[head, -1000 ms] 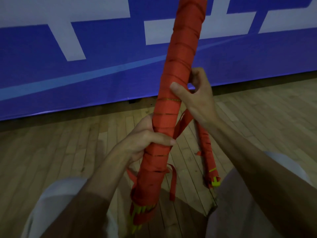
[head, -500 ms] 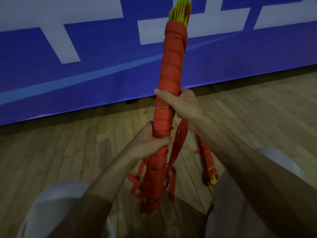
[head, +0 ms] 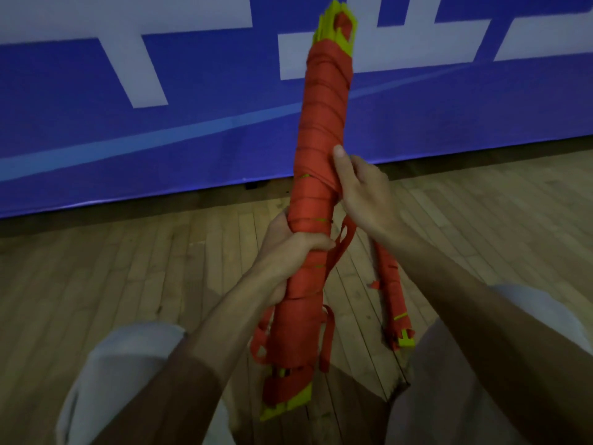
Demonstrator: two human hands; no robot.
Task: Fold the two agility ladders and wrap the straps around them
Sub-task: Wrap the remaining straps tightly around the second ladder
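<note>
Wrapping nearly finished: ladder bundle [head: 321, 123] held upright, left hand [head: 288, 252] gripping its middle, right hand [head: 362, 191] pinching the strap [head: 340, 248] against it. Loose tail probably left to wind. Second ladder [head: 393, 293] lies wrapped on the floor [head: 128, 268].

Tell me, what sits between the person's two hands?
In the head view, a strap-wrapped stretch of the held ladder bundle separates the left hand from the right hand.
</note>
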